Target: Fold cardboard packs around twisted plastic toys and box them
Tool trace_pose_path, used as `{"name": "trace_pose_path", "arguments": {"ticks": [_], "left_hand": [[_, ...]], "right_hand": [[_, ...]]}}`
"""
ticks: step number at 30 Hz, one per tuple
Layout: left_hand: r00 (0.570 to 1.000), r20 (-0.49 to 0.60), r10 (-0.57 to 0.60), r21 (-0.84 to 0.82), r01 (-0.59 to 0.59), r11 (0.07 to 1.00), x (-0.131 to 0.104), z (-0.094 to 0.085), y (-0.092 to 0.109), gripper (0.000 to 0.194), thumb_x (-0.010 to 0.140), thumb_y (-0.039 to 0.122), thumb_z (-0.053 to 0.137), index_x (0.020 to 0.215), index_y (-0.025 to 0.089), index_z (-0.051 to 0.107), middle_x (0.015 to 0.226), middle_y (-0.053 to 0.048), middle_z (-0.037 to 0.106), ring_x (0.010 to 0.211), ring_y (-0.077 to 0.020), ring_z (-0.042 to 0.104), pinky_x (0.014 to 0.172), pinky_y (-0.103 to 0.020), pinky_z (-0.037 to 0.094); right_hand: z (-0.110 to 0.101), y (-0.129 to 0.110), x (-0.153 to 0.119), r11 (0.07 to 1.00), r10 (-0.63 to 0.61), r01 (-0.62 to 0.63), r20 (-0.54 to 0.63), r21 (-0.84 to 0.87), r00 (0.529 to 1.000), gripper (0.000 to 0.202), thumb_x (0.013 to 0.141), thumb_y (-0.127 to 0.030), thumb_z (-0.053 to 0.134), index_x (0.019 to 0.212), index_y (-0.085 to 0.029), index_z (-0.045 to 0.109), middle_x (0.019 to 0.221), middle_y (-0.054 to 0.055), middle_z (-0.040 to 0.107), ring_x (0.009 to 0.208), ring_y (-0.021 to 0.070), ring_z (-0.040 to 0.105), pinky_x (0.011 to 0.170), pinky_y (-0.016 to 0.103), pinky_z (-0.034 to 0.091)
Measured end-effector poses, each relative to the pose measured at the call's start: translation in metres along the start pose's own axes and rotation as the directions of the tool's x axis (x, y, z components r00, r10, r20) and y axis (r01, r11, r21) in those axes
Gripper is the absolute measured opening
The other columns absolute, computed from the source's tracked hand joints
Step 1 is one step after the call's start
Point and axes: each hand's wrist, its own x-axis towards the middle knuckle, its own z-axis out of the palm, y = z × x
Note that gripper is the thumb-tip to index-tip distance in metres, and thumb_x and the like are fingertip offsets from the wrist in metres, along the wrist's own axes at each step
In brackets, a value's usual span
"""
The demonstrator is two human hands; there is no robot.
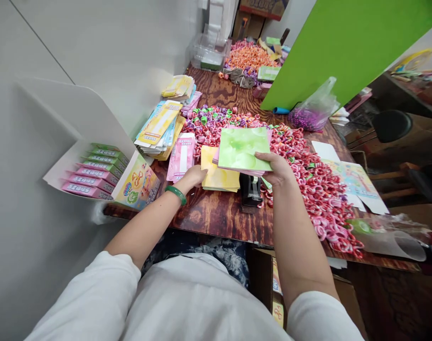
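Your right hand (277, 168) is gripping the right edge of a green-topped card stack (242, 148), pink cards showing underneath; your left hand (195, 176) is sitting with fingertips at the left edge of a yellow card stack (219, 179). Can't tell if the left is pinching it or only touching.

The counter (216, 208) is carrying the lot. The ring heap (318, 184), mostly red and pink, is spreading behind and right of your hands. The open display box (139, 182) is standing at far left, holding pink and green packs.

Key relation: the yellow stack is lying between your hands, directly right of the left one, which is nearer. The green-topped stack is overlapping its upper right in view. Both are looking nearly square, so no clear long axis.

The pink packets (182, 156) are lying just beyond the left hand, long axis pointing away from you. A black device (250, 189) is standing just right of the yellow stack.
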Motion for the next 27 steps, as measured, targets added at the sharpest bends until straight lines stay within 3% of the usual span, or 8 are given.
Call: {"name": "trace_pose_path", "arguments": {"ticks": [8,15,20,24,27], "left_hand": [[0.994,0.075,-0.085,-0.2,0.098,0.975,-0.012,0.002,0.011,0.026,0.081,0.017,0.066,0.106,0.013,0.062,0.079,-0.009,0.071,0.067,-0.0212,0.07,0.06,-0.031,0.057],[0.992,0.074,-0.106,-0.279,0.123,0.952,-0.009,-0.004,0.021,0.016,0.073,0.009,0.07,0.087,0.014,0.062,0.068,-0.005,0.067,0.066,-0.0195,0.068,0.061,-0.031,0.059],[0.992,0.045,-0.114,-0.264,0.122,0.957,-0.015,0.0,0.023,0.011,0.075,0.009,0.065,0.083,0.014,0.061,0.068,-0.006,0.066,0.07,-0.0225,0.068,0.062,-0.034,0.058],[0.995,-0.055,-0.084,-0.228,0.069,0.971,-0.02,0.003,0.016,0.022,0.072,0.012,0.07,0.09,0.015,0.058,0.092,-0.014,0.069,0.09,-0.0297,0.069,0.071,-0.039,0.057],[0.982,-0.188,-0.01,-0.213,-0.031,0.977,-0.032,0.003,0.004,0.04,0.068,0.015,0.076,0.101,0.016,0.054,0.127,-0.02,0.056,0.124,-0.0328,0.053,0.087,-0.037,0.052]], "right_hand": [[-0.001,0.0,-0.005,1.0,-0.016,0.016,-0.005,0.009,1.0,0.022,0.063,-0.005,0.066,0.084,-0.012,0.068,0.075,0.006,0.075,0.075,0.0253,0.073,0.076,0.04,0.063],[-0.001,-0.011,-0.011,0.997,-0.063,0.063,0.001,0.055,0.998,0.03,0.062,-0.006,0.065,0.091,-0.013,0.068,0.077,0.006,0.075,0.078,0.0259,0.073,0.077,0.04,0.064],[-0.003,-0.011,-0.013,0.997,-0.066,0.066,0.002,0.039,0.998,0.038,0.066,-0.007,0.064,0.103,-0.013,0.067,0.083,0.007,0.076,0.082,0.0279,0.073,0.079,0.043,0.064],[-0.006,-0.011,-0.014,0.997,-0.066,0.065,0.012,0.051,0.998,0.038,0.065,-0.007,0.065,0.103,-0.012,0.067,0.084,0.007,0.076,0.083,0.0282,0.073,0.08,0.044,0.063],[-0.007,-0.01,-0.015,0.995,-0.065,0.062,0.026,0.073,0.998,0.033,0.064,-0.006,0.065,0.096,-0.012,0.068,0.082,0.007,0.076,0.086,0.0283,0.073,0.081,0.043,0.063]]}}
